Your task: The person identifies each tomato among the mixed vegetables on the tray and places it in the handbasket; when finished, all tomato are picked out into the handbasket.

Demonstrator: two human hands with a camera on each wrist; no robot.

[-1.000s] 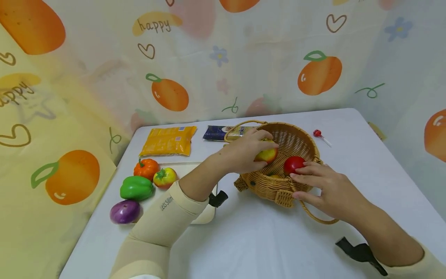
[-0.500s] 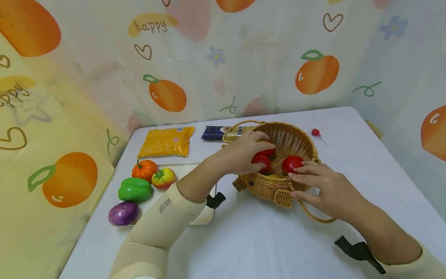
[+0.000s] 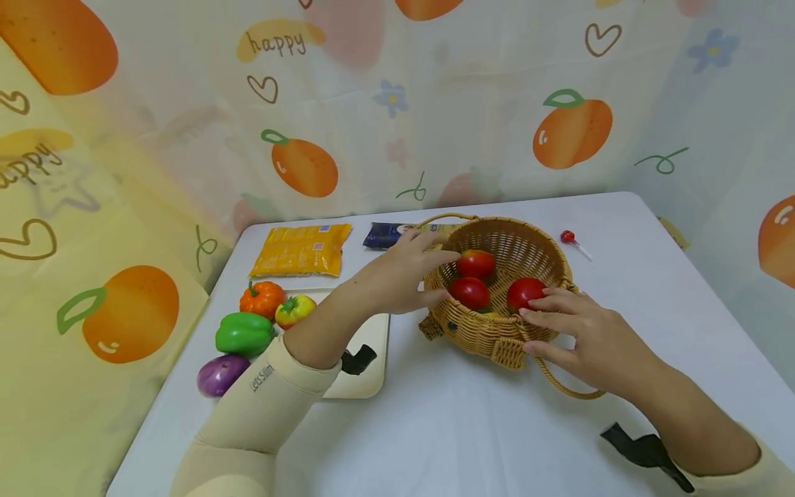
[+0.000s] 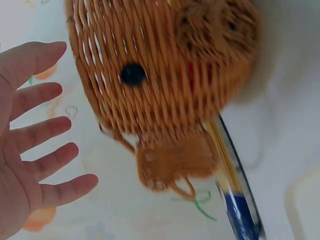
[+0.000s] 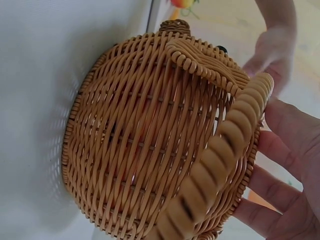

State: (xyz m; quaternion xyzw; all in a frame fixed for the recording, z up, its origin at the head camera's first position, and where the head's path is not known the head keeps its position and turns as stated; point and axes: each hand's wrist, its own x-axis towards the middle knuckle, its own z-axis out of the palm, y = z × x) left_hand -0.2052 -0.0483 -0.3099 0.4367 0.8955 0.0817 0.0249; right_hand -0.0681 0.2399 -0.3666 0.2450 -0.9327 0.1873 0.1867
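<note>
A pig-shaped wicker basket (image 3: 478, 337) holds several red, smooth, rounded fruits, among them a front one (image 3: 470, 293), a rear one (image 3: 476, 264) and a right one (image 3: 524, 293). My left hand (image 3: 406, 276) hovers beside the basket's left rim, and the left wrist view shows its fingers spread with nothing in them. On the right side, my right hand (image 3: 580, 338) rests with nearly straight fingers over the rim, fingertips right at the right fruit. Its thumb lies outside the rim, near the woven handle (image 5: 220, 145).
A cream tray (image 3: 373, 362) at left bears an orange pumpkin (image 3: 262, 300), a green bell pepper (image 3: 244, 333), a purple eggplant (image 3: 221, 375) and a red-and-yellow fruit (image 3: 295, 310). Behind are a yellow packet (image 3: 301, 250) and a blue packet (image 3: 381, 235). A red lollipop (image 3: 568, 237) lies back right.
My left hand has let go of a red-and-yellow fruit inside the basket and drawn back left over the rim. The right hand has kept its place.
</note>
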